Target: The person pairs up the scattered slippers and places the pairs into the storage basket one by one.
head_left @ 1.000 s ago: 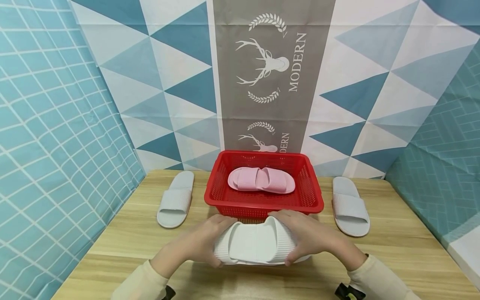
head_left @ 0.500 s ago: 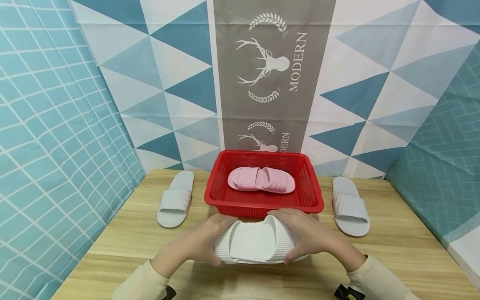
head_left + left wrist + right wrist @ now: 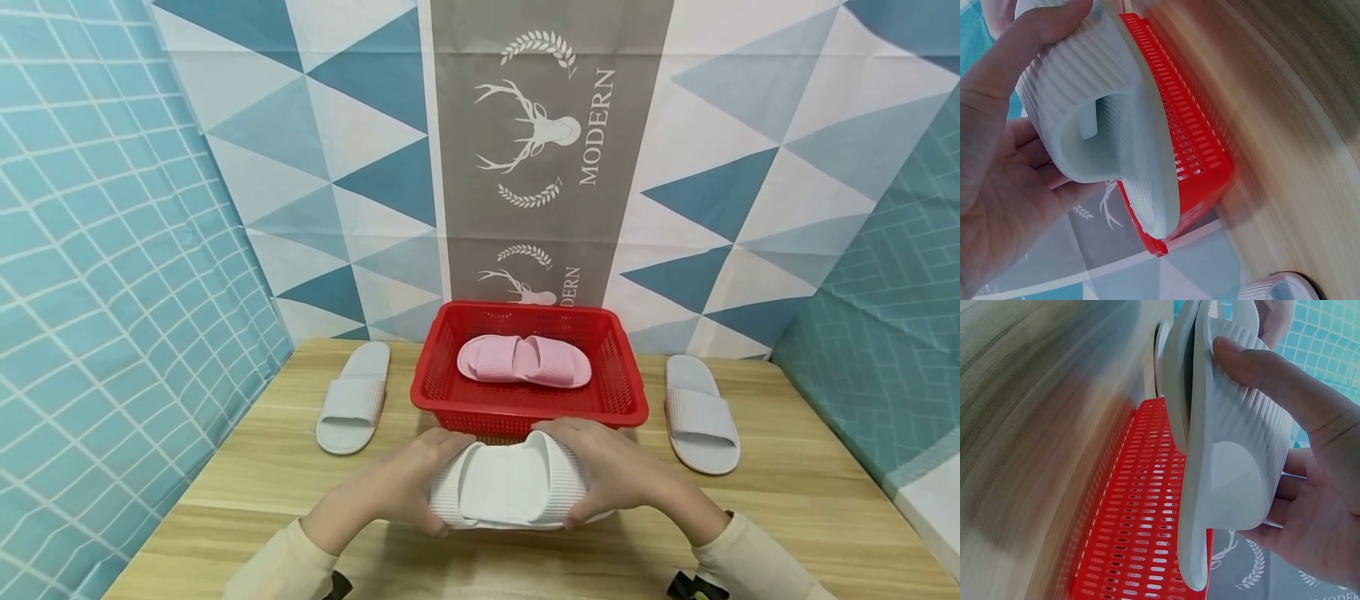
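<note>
A pair of white slippers (image 3: 491, 487), overlapping sole to sole, is held above the table in front of the red basket. My left hand (image 3: 415, 483) grips the ribbed strap at the left end, thumb on the near side and fingers behind. At the right end, my right hand (image 3: 603, 467) grips the other ribbed strap the same way. The right wrist view shows the two soles (image 3: 1194, 450) lying against each other. Inside the red basket (image 3: 525, 412), pink slippers (image 3: 498, 358) lie with their straps facing each other.
A single pale slipper (image 3: 356, 400) lies on the wooden table (image 3: 262, 508) to the left of the basket. Another pale slipper (image 3: 701, 412) lies to its right. A patterned cloth backdrop (image 3: 540, 208) rises behind the basket, with blue tiled sheets at both sides.
Both hands keep their grip on the white slippers and barely move. The head view shifts very slightly; the basket and the other slippers stay put.
</note>
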Demonstrator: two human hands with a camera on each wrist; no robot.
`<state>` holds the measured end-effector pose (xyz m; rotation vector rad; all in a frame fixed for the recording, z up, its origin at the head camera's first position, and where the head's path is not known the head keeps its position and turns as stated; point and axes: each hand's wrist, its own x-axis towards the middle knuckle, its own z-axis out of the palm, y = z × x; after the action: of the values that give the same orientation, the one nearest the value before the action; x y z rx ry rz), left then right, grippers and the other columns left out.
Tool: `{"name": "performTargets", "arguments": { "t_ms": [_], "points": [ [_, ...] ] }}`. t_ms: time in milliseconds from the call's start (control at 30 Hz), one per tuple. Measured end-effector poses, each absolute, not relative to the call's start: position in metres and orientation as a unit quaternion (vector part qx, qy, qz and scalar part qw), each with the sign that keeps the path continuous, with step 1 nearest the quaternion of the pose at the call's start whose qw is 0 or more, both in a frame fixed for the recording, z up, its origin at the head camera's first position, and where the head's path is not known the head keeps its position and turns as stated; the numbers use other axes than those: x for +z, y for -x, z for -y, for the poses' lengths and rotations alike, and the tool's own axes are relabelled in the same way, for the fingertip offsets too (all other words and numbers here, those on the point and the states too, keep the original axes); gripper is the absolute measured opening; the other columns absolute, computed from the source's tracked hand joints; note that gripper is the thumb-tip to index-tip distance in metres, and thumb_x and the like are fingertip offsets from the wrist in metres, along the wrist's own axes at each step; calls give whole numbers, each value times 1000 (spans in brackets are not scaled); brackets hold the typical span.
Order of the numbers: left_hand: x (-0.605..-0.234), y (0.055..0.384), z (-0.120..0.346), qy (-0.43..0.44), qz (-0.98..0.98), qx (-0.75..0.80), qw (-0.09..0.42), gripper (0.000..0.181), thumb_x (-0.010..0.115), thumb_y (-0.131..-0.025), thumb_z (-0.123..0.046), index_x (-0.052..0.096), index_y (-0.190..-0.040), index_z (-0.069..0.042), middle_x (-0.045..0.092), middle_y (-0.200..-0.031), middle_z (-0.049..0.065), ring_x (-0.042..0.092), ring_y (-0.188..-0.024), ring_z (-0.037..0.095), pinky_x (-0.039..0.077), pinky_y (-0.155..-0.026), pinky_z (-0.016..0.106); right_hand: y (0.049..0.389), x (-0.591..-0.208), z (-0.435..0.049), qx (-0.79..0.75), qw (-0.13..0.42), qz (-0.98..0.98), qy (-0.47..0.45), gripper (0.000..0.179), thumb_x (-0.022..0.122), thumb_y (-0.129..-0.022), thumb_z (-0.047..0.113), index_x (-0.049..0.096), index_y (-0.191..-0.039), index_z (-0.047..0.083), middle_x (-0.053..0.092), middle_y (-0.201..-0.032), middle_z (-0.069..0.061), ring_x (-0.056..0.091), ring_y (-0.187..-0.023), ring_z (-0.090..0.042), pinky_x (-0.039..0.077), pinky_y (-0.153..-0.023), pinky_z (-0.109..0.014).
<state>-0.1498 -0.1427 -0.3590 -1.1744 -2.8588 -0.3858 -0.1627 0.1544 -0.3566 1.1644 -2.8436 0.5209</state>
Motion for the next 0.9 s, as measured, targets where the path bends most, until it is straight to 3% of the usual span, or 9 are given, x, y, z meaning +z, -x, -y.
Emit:
{"name": "performTargets", "arguments": {
  "t_ms": [900],
  "points": [
    [-356,148,132,378,916,-132,1,91,91,-55,-28,48,-133,-10,58,-124,2,53,-115,17,51,-97,33,162,-357,-144,203,19,899,-388,93,90,-54,43,51,-133,16,59,-126,8,55,-116,-13,52,-98,-39]
  ]
}}
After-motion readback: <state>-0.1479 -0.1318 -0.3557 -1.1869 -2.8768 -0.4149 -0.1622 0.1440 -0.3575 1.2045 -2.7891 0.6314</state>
